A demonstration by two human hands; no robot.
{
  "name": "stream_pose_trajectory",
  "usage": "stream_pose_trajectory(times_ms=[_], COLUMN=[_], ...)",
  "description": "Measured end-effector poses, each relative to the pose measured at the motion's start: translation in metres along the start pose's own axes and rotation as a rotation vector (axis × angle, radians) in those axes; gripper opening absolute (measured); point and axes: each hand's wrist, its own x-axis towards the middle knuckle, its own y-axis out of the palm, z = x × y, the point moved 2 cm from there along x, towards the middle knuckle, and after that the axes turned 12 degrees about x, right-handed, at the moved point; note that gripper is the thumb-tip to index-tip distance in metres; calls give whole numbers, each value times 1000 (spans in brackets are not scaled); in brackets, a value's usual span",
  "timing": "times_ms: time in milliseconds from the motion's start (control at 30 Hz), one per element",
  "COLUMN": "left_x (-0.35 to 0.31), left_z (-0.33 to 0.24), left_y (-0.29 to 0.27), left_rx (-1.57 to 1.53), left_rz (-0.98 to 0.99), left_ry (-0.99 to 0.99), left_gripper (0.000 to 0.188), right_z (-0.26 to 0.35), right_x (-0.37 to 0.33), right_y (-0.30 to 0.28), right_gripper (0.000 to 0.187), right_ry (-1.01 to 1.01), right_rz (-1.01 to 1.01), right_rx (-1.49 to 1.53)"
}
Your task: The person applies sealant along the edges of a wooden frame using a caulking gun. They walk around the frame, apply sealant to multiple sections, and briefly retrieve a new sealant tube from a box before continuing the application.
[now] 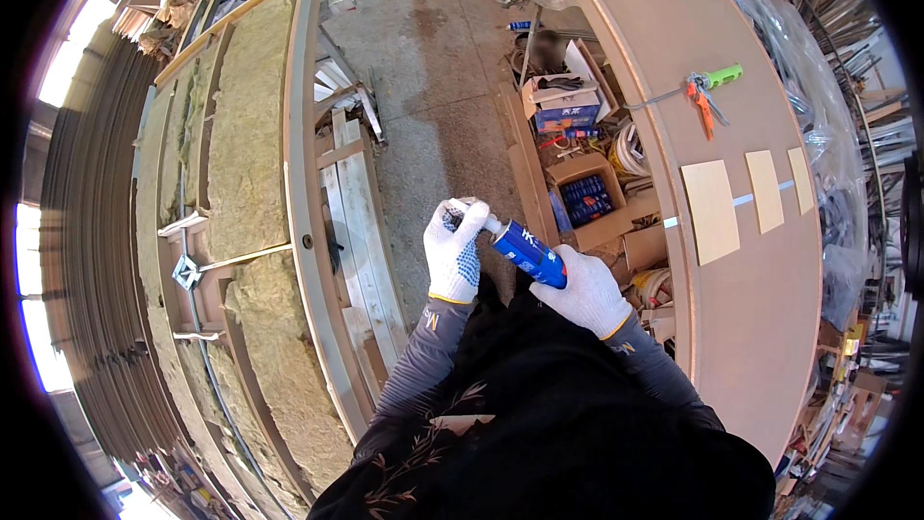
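1. Wool-filled panel [248,116], at 9 o'clock from the tube: loose fibres could stick to your tip if it brushes there.
2. Brown board [751,327], at 3 o'clock: swinging that way too low could knock your right arm on its edge.
3. Cardboard carton [602,234] of blue tubes, at 1 o'clock: its open flaps and the clutter around it block your footing between you and the board.
4. Caulking gun [702,93], as it looks, at 2 o'clock, lying on the board.
5. Your gloved right hand [582,292] wraps the tube's lower end; squeezing too hard could push sealant out.
6. Your gloved left hand [454,252] is closed at the nozzle; its exact grip is hidden.
7. Blue tube [529,255], tilted between your hands, tip towards 10 o'clock: a slack right grip could let it twist.
8. White nozzle [492,225]: sideways force could bend or crack it.
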Motion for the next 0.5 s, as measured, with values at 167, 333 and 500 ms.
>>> stream_pose_trajectory(times_ms=[167, 333, 500], left_x=[2, 4, 3], left_z=[-4, -10, -23], left_y=[4, 6, 12], left_rx=[-77, -96, -194], left_rz=[125, 226, 290], left_ry=[-13, 3, -16], left_gripper=[23, 27, 32], right_z=[-12, -3, -2], right_x=[1, 0, 2], right_y=[-10, -19, -23], right_gripper=[57, 40, 38], right_ry=[52, 363, 425], right_rz=[112, 386, 485], right_rx=[133, 657, 919])
